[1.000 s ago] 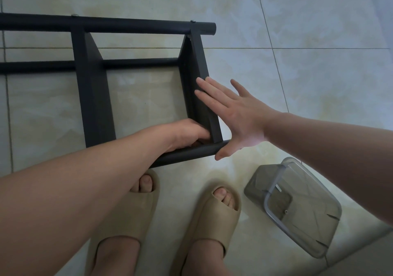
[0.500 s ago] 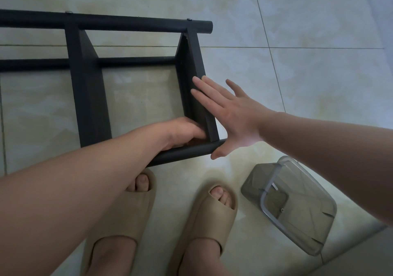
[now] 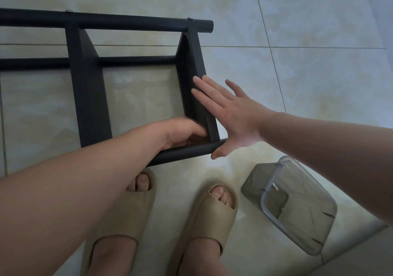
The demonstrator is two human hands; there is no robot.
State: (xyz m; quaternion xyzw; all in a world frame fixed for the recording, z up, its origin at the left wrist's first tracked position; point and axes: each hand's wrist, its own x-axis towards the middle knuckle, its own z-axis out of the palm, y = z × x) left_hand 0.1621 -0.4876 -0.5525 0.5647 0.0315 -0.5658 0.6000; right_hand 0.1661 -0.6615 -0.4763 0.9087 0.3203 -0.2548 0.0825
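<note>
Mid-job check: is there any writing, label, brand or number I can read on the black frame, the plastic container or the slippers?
No text can be read anywhere in this view.
Black metal frame: plain dark paint, no label or number.
Grey see-through plastic container: no print visible.
Beige slippers: no brand mark visible.

On my feed, the left hand (image 3: 180,133) curls round the near bar of the black frame (image 3: 89,97), dead centre. The right hand (image 3: 234,116) lies flat against its side panel. Grey container (image 3: 297,207) at five o'clock, beige slippers (image 3: 212,218) at six.
</note>
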